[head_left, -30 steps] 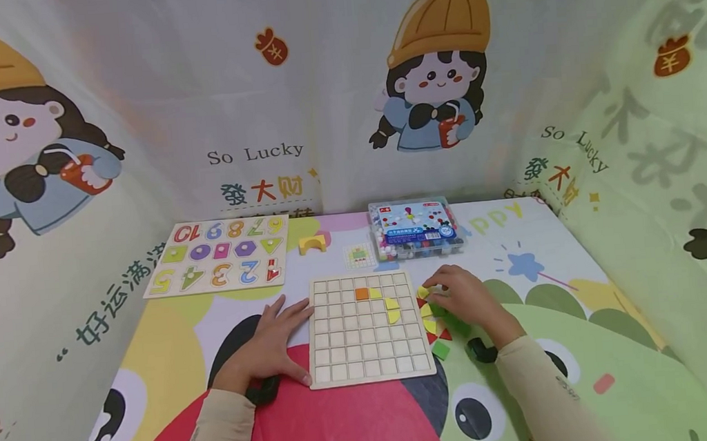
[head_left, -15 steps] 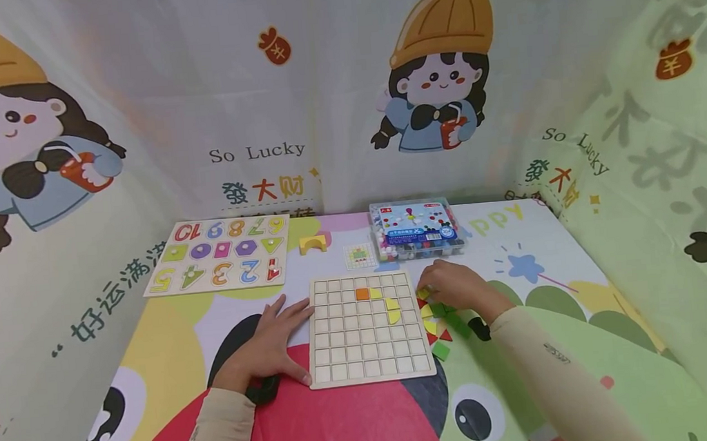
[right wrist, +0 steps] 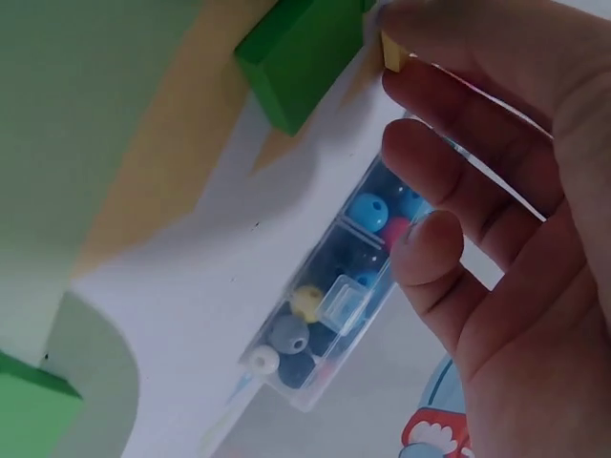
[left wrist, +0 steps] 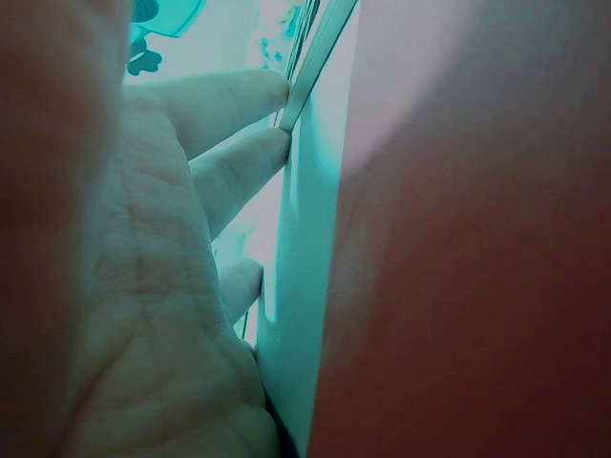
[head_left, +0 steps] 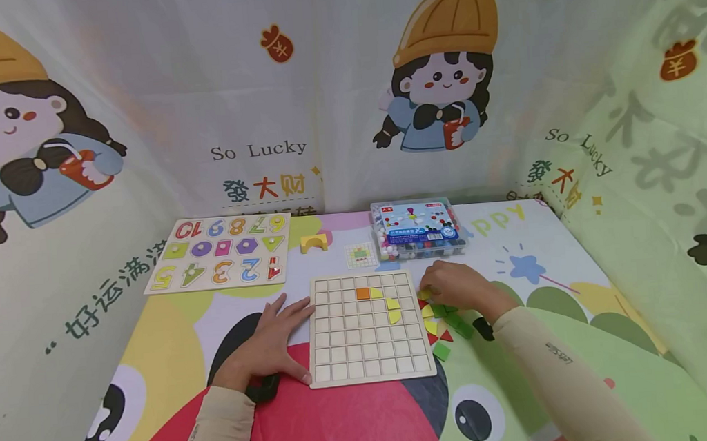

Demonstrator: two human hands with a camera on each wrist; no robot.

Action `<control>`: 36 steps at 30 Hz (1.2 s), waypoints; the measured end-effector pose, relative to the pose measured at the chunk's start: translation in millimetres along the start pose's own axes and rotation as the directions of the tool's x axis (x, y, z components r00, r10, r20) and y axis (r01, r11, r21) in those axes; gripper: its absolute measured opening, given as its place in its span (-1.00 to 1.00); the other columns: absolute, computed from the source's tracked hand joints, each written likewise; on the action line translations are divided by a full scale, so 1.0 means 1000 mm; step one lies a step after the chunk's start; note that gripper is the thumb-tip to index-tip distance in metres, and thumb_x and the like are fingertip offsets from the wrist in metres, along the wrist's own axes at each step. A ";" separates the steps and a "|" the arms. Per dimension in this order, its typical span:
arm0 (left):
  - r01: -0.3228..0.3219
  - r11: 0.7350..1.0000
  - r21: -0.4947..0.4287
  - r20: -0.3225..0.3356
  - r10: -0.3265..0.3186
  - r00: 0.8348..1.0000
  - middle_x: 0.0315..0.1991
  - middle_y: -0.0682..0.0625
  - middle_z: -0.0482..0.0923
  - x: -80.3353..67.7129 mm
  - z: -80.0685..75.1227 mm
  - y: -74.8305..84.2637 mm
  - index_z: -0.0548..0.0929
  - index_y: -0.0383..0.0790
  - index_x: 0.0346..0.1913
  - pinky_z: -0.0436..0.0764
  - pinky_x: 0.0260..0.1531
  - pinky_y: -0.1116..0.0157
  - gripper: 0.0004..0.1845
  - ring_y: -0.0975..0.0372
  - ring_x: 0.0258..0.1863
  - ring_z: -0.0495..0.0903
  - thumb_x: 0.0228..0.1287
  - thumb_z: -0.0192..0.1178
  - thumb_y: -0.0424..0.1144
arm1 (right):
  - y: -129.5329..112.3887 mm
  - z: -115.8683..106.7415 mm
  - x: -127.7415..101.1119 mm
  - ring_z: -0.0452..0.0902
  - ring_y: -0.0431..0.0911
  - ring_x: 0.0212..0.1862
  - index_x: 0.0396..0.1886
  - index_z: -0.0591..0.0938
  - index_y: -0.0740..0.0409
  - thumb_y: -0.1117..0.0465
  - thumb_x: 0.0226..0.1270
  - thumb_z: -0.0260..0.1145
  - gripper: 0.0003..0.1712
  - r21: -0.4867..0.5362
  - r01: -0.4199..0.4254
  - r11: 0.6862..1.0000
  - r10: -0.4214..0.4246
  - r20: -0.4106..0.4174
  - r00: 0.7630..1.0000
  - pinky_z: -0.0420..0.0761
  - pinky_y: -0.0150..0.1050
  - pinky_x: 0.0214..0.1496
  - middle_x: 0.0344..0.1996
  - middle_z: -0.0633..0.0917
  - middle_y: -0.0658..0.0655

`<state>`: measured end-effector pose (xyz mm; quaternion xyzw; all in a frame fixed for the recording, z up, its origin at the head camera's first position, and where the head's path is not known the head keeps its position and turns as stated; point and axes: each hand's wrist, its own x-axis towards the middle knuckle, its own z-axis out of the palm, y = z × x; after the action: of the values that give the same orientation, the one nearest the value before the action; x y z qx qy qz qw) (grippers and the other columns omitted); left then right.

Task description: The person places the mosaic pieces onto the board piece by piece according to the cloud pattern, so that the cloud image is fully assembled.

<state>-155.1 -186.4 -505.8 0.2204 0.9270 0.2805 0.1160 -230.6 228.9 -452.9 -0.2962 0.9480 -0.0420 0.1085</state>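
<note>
A square wooden grid board [head_left: 346, 351] lies flat on the table, with an orange square [head_left: 363, 294] and several yellow quarter-circle pieces [head_left: 393, 304] in its upper cells. My left hand [head_left: 275, 348] is spread along the board's left side, fingertips and thumb at its edge. Just right of the board, my right hand [head_left: 458, 287] pinches a small yellow piece [right wrist: 392, 51] between thumb and index finger; most of it is hidden by the fingers. Below that hand lies a loose pile of green blocks [head_left: 459, 325], red triangles [head_left: 446, 336] and more yellow pieces [head_left: 430, 326].
Behind the board are a small patterned grid card [head_left: 360, 255], a yellow arch block [head_left: 314, 244] and a clear box of beads [head_left: 418, 229]. A number puzzle board [head_left: 219, 253] lies at the back left. Printed cloth walls [head_left: 345, 110] surround the table.
My right hand has shifted slightly away from me, its fingertips drawing together over the yellow piece at the top of the pile. My left hand and the grid board stay in place.
</note>
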 end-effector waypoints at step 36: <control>-0.001 1.000 0.007 0.004 0.001 1.000 0.69 0.02 0.14 -0.004 0.000 0.004 0.31 0.04 0.64 -0.18 0.62 -0.39 0.37 -0.20 0.72 -0.19 -0.38 0.69 0.32 | -0.092 -0.021 0.080 0.62 -0.13 -0.03 -0.05 0.84 -0.09 0.10 0.46 0.47 -0.85 -0.016 0.277 0.961 -0.277 -0.012 0.961 0.74 -0.18 0.08 -0.10 0.78 -0.03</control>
<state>-149.7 -185.1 -503.0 0.2218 0.9276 0.2769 0.1172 -248.9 107.6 -434.1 -0.4264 0.8982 -0.0524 0.0927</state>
